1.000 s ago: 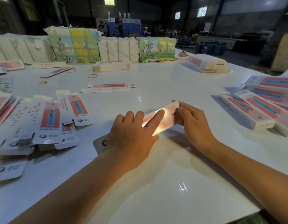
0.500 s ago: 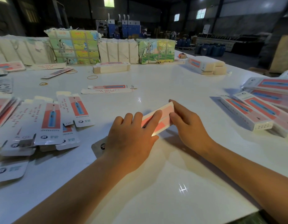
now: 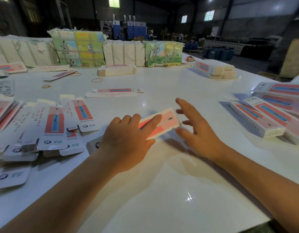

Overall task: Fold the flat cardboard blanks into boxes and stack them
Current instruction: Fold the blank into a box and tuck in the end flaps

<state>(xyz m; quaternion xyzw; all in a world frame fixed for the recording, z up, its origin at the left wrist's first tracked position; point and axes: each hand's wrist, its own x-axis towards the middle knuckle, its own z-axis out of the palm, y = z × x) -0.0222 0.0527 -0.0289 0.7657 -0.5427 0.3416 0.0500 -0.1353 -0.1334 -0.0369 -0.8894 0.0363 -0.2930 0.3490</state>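
A pink and white folded box [image 3: 165, 122] lies slanted on the white table [image 3: 162, 190] in front of me. My left hand [image 3: 128, 142] rests on top of it and grips its near half, so that end is hidden. My right hand [image 3: 194, 130] hovers just right of the box's far end, fingers spread, holding nothing. Flat printed blanks [image 3: 49, 125] lie spread at the left. Folded boxes [image 3: 266, 118] are piled at the right.
One flat blank [image 3: 114, 93] lies alone past the hands. A bundle of blanks [image 3: 116, 71], rubber bands [image 3: 97, 80] and wrapped packs [image 3: 78, 47] line the back. More folded boxes [image 3: 212, 68] sit at the back right. The table's near edge runs at lower right.
My right hand has let go of the box's far end and opened, pulling slightly away to the right. My left hand has stayed on the box.
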